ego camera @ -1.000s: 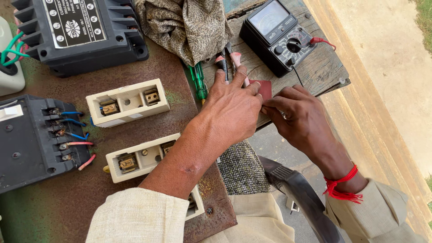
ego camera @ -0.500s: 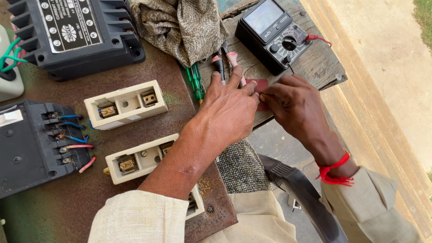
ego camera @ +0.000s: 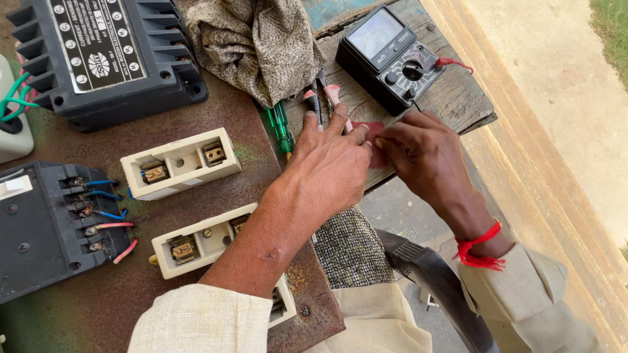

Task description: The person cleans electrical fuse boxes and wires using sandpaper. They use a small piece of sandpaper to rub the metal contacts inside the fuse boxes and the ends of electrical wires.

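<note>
On bench | both hands (ego camera: 376,160) pinch red piece (ego camera: 375,140) | axis seemingly upright

A rusty metal table (ego camera: 118,307) bears cream fuse holders (ego camera: 180,163).

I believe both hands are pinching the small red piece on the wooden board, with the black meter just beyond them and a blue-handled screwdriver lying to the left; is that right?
Nearly: the screwdriver has a green handle, not blue, as the head view shows. The rest holds: the left hand and right hand meet on the small red piece on the wooden board, with the black meter just beyond.
</note>
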